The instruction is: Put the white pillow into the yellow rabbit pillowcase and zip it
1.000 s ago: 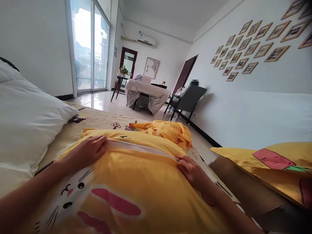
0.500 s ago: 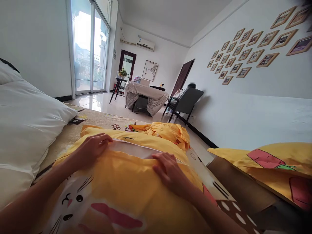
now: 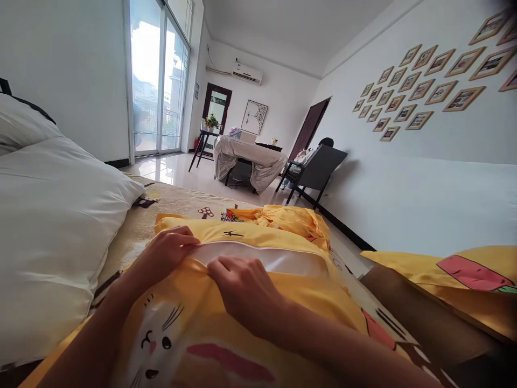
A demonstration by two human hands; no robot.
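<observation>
A yellow pillowcase [image 3: 226, 307] printed with a white rabbit lies in front of me, with a white pillow [image 3: 288, 262] showing through its long opening. At the left end of that opening, my left hand [image 3: 177, 248] has its fingertips closed on the fabric edge. Just to the right, my right hand [image 3: 246, 285] pinches the near edge of the opening, knuckles up. Both thumbs are largely hidden. Behind the pillowcase is a crumpled heap of yellow fabric [image 3: 299, 220].
A bare white pillow [image 3: 60, 215] leans at left on the patterned bed cover [image 3: 173, 202]. At right, yellow carrot-print fabric [image 3: 476, 269] lies over a brown surface. Farther off are a covered table [image 3: 250, 151] and a person seated in a dark chair [image 3: 319, 164].
My right hand has moved left along the opening toward my left hand and its fingers have closed on the edge. More white pillow shows on the right. The view has shifted slightly left.
</observation>
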